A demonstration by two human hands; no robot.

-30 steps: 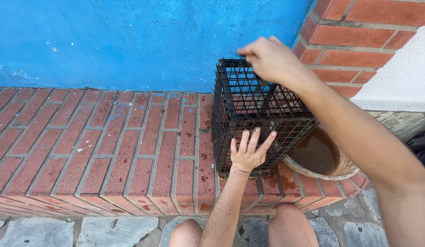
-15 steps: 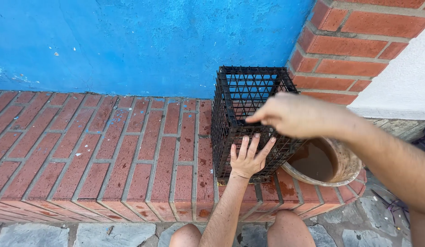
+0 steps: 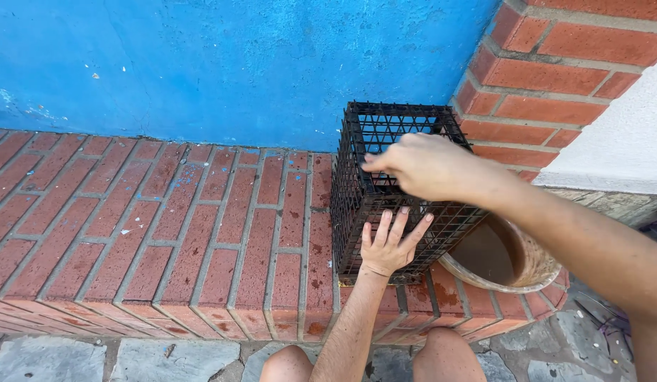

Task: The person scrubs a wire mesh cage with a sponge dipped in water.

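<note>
A black wire-mesh cage (image 3: 357, 163), box-shaped and open at the top, stands on a red brick ledge (image 3: 166, 233) against a blue wall. My left hand (image 3: 391, 242) lies flat with fingers spread against the cage's near side. My right hand (image 3: 420, 166) hovers over the cage's near top edge, fingers loosely curled and slightly blurred; whether it touches the mesh is unclear. Neither hand holds anything I can see.
A round clay pot (image 3: 516, 262) with dark liquid inside sits right of the cage, partly behind it. A red brick pillar (image 3: 555, 64) rises at the back right. My knees (image 3: 449, 357) show below the ledge, above grey stone paving (image 3: 53, 357).
My right hand came down from the cage's far top corner toward its near top edge. The left hand stayed pressed on the front face. The view shifted a little.
</note>
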